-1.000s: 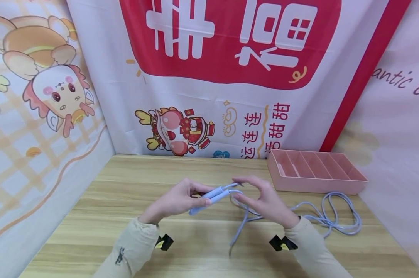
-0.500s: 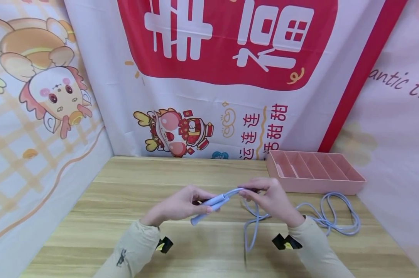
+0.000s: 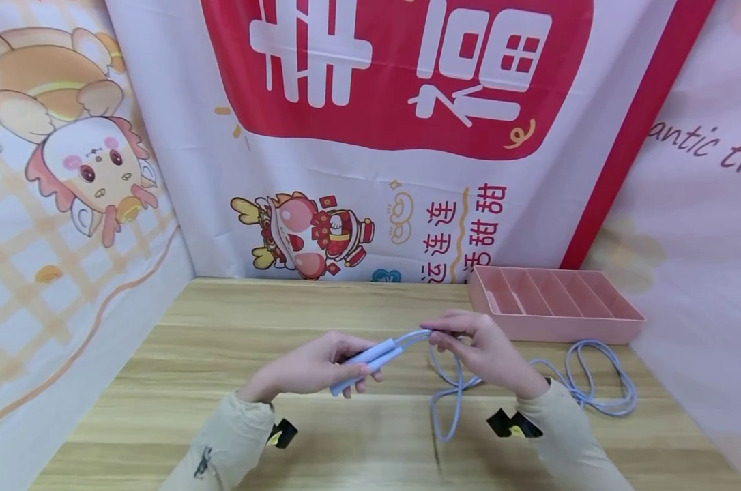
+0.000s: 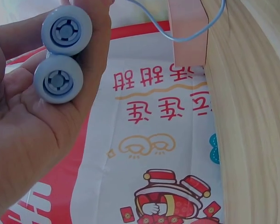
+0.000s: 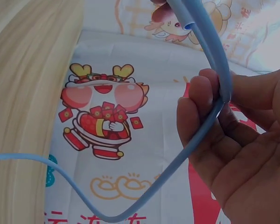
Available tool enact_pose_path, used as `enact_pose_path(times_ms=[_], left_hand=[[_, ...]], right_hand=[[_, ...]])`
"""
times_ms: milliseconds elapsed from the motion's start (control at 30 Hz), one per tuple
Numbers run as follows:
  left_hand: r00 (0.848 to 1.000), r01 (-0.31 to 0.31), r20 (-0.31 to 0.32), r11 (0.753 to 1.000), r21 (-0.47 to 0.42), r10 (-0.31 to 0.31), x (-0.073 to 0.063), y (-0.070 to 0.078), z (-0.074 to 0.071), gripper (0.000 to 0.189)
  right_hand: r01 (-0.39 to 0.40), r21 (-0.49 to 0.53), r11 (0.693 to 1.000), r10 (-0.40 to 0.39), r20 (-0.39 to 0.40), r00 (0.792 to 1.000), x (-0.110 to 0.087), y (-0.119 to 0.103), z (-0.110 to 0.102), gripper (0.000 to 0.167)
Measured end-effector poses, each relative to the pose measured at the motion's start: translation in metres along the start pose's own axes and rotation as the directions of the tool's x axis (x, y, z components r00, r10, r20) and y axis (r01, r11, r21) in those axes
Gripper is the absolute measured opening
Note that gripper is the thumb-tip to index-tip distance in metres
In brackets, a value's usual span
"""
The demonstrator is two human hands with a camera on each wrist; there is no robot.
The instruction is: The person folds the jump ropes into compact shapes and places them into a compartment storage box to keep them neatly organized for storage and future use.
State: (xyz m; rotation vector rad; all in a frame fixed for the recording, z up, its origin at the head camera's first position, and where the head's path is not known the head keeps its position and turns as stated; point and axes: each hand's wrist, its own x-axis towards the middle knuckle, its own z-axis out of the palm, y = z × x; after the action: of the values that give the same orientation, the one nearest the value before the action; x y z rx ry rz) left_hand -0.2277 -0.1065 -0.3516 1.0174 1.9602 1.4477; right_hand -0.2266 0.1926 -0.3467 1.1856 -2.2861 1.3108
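Observation:
My left hand (image 3: 312, 365) grips the two light blue handles of a jump rope (image 3: 379, 358), which lie side by side and slant up to the right. Their round end caps (image 4: 59, 80) face the left wrist camera. With thumb and fingertips, my right hand (image 3: 487, 351) pinches the blue cord (image 5: 175, 167) just beyond the handles. Between the hands, the cord bends in a short arc. Below the right hand it drops in a narrow loop, and the right forearm hides part of it.
More cord lies in loose coils (image 3: 622, 411) on the wooden table (image 3: 235, 314), right of the right hand. A pink box (image 3: 561, 329) with several compartments stands at the back right. Printed cloth (image 3: 321, 164) hangs behind the table and along both sides.
The right hand's spread fingers have closed to pinch the cord. The handles stay in the left hand, with their outer ends shifted slightly lower. The hanging cord has swung right and forms a narrower loop.

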Motion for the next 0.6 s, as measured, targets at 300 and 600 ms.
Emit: enact_pose_path(times_ms=[300, 600], left_hand=[[0.999, 0.000, -0.045, 0.997, 0.071, 0.003, -0.010, 0.006, -0.010, 0.034], [0.988, -0.043, -0.135, 0.982, 0.185, 0.069, -0.013, 0.008, -0.018, 0.039]], right_hand=[[-0.056, -0.028, 0.998, 0.058, 0.065, 0.996, -0.003, 0.000, -0.004, 0.025], [-0.120, -0.138, 0.983, 0.140, 0.140, 0.980, -0.003, -0.004, -0.001, 0.018]])
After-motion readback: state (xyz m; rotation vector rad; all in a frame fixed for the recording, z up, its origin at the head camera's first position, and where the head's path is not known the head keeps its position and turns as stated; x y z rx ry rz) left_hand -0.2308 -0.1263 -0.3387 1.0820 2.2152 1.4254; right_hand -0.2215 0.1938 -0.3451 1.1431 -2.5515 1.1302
